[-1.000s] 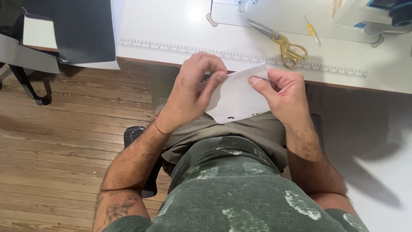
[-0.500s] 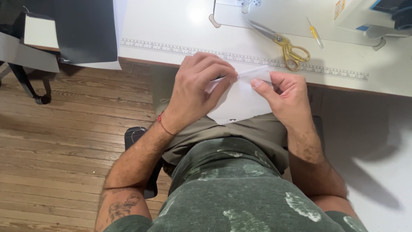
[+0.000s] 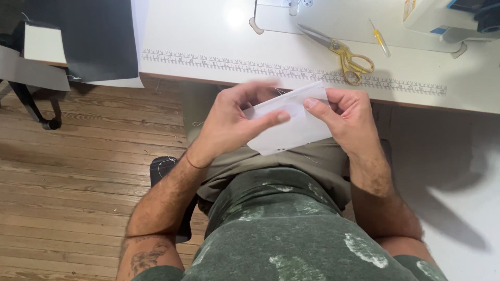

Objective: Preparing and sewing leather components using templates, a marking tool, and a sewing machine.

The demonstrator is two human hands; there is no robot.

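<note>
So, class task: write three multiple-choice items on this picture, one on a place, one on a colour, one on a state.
1. Where do the scissors lie?
A. on the white table
B. on the floor
C. on the lap

2. What colour are their handles?
A. red
B. yellow
C. black

3. How is the white cloth held?
A. by one hand
B. by neither hand
C. by both hands

Answers: 1 A, they lie above the ruler strip. 2 B, the loops are yellow. 3 C, the left hand and right hand each pinch it.

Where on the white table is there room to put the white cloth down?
Bare white tabletop lies between the dark sheet and the gold-handled scissors. By the scissors, yellow tool and sewing machine base it is crowded. Both hands hold the folded white cloth.
</note>
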